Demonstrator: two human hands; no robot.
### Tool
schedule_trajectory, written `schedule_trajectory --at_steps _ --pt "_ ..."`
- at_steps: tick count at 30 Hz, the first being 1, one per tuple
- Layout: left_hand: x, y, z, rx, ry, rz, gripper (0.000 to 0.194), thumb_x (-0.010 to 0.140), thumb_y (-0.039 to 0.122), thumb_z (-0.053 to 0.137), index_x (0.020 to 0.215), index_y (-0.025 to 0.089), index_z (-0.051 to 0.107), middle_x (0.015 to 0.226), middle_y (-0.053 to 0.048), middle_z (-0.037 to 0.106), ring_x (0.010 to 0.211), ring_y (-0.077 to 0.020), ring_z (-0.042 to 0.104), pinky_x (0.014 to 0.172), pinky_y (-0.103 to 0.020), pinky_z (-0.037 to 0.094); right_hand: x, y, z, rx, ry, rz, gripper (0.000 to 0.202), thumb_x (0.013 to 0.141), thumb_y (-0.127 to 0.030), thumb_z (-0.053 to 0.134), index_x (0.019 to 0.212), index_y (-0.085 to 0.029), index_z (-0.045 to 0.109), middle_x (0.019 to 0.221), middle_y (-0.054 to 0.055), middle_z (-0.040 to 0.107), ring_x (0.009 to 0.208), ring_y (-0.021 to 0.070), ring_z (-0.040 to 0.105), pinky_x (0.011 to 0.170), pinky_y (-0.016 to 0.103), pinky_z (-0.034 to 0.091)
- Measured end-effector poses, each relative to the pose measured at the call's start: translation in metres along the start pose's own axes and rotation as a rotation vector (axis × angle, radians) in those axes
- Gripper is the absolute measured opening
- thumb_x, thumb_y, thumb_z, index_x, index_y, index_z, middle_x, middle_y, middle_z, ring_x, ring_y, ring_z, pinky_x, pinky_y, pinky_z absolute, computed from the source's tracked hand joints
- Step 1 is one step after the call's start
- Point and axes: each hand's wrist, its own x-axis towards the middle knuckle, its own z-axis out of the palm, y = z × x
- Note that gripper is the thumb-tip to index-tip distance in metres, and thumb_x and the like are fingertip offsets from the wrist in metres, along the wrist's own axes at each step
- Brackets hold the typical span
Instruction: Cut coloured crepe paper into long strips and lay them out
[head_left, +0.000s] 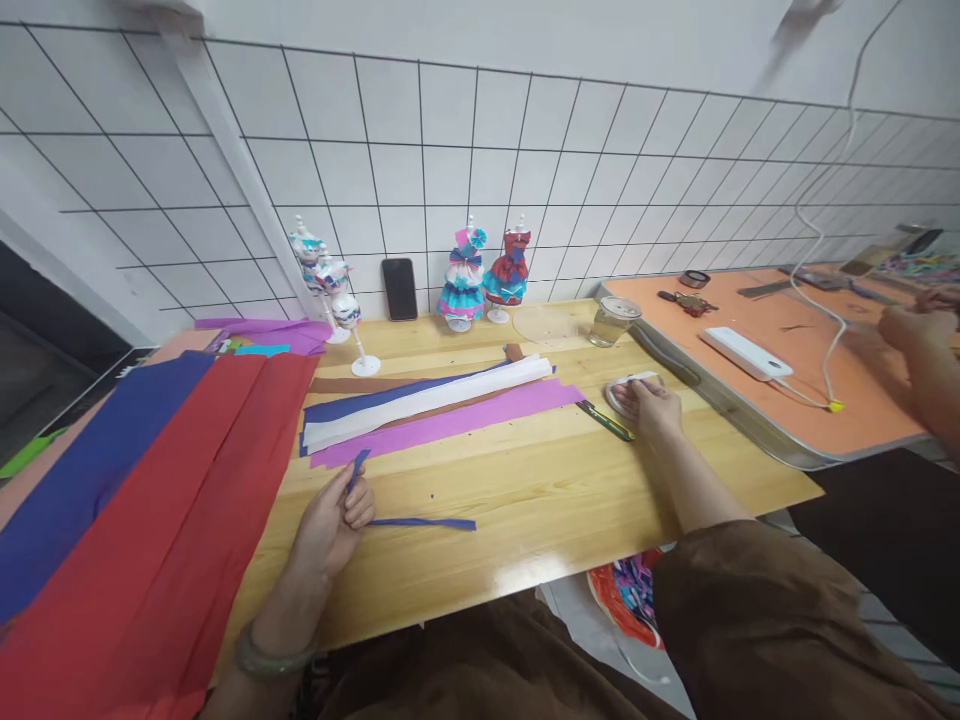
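Observation:
My left hand (pixel 336 518) is closed around a narrow dark-blue strip (pixel 424 523), perhaps crepe paper; one end sticks up past the fingers, the other trails right just over the table. Over to the right, my right hand (pixel 651 408) pinches a white roll of tape (pixel 619 398) at the tabletop. A green and black utility knife (pixel 606 421) lies beside that hand. Between the hands a stack of long strips is spread: a white strip (pixel 431 402) on top, a purple strip (pixel 457 422) in front, blue and brown ones partly covered.
Red sheets (pixel 217 450) and a blue sheet (pixel 105 480) cover the table's left side. Small dress forms (pixel 462 285) and a phone (pixel 400 289) stand by the wall. A jar (pixel 615 322) is at back right. Another person's hand (pixel 926 325) is over the orange table (pixel 847 365).

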Motion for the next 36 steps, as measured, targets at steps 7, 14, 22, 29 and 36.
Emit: schedule_trajectory --at_steps 7,14,22,29,36 --pt "0.001 -0.005 0.001 0.079 -0.008 -0.002 0.013 0.084 0.024 0.051 0.077 0.013 0.052 0.047 0.009 0.026 0.036 -0.0019 0.021 0.036 -0.015 0.016 -0.004 -0.005 -0.008 -0.175 -0.065 -0.081 0.017 0.077 -0.023 0.058 0.09 -0.013 0.06 0.067 0.006 0.066 0.068 0.0169 0.068 0.066 0.033 0.058" --pt "0.026 -0.029 0.096 0.677 -0.272 -0.016 0.034 0.067 0.041 0.07 0.082 0.014 0.056 0.05 0.009 0.03 0.04 -0.0015 0.022 0.038 -0.017 0.012 -0.019 -0.003 0.013 -0.671 -0.211 -0.354 0.035 0.084 -0.032 0.045 0.107 -0.013 0.063 0.085 0.01 0.069 0.082 0.0219 0.066 0.077 0.041 0.052" --pt "0.095 -0.124 0.211 0.615 -0.379 -0.41 0.017 0.083 0.029 0.052 0.072 0.016 0.047 0.044 0.011 0.016 0.034 -0.0028 0.014 0.036 -0.018 0.009 -0.057 -0.01 0.027 -1.211 -0.409 -0.734 0.043 0.082 -0.015 0.043 0.123 -0.013 0.056 0.107 0.018 0.063 0.099 0.0298 0.055 0.084 0.041 0.044" --pt "0.136 -0.167 0.24 0.572 -0.429 -0.582 0.026 0.087 0.027 0.041 0.064 0.018 0.033 0.045 0.011 0.015 0.033 -0.0023 0.012 0.033 -0.015 0.011 -0.066 -0.01 0.031 -1.386 -0.505 -0.817 0.041 0.084 -0.013 0.042 0.123 -0.013 0.054 0.109 0.015 0.061 0.095 0.0275 0.052 0.08 0.037 0.044" --pt "0.14 -0.166 0.23 0.626 -0.425 -0.591 0.016 0.08 0.005 0.044 0.068 0.016 0.041 0.047 0.011 0.019 0.032 -0.0006 0.015 0.034 -0.014 0.011 -0.055 -0.012 0.024 -1.243 -0.491 -0.698 0.044 0.083 -0.015 0.043 0.125 -0.015 0.054 0.106 0.014 0.066 0.094 0.0268 0.055 0.08 0.035 0.044"
